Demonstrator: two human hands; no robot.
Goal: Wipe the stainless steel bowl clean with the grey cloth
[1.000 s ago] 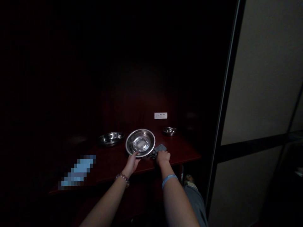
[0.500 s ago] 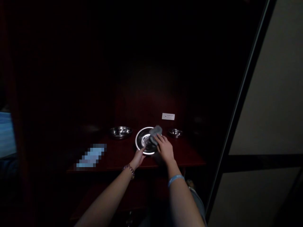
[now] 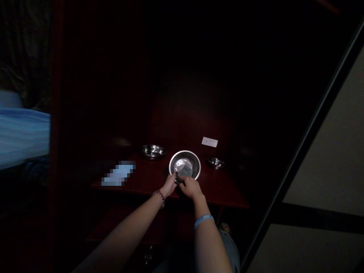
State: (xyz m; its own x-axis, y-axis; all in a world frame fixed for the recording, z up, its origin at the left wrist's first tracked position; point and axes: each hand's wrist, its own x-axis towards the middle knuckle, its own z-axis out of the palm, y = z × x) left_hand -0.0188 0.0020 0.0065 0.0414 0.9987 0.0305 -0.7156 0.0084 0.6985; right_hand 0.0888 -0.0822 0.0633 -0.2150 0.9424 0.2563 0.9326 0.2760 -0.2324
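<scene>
A shiny steel bowl (image 3: 174, 159) is tilted toward me above a dark red shelf (image 3: 224, 191). Closed on its near left rim is my left hand (image 3: 169, 185), which wears a beaded bracelet. My right hand (image 3: 190, 186), with a blue band at the wrist, grips a grey cloth (image 3: 185, 171) that lies over the bowl's near rim and into its inside. Two more steel bowls rest on the shelf: a wide shallow one (image 3: 153, 151) at the back left and a smaller one (image 3: 216, 163) to the right.
A white socket panel (image 3: 209, 142) is on the back wall. A pixelated pale blue patch (image 3: 118, 174) covers something at the shelf's left. A grey panel with a dark frame (image 3: 330, 167) stands right. Blue bedding-like fabric (image 3: 22, 136) shows at far left.
My right hand and the cloth have moved from the bowl's right side down to its near rim, close to my left hand. The view has also turned somewhat.
</scene>
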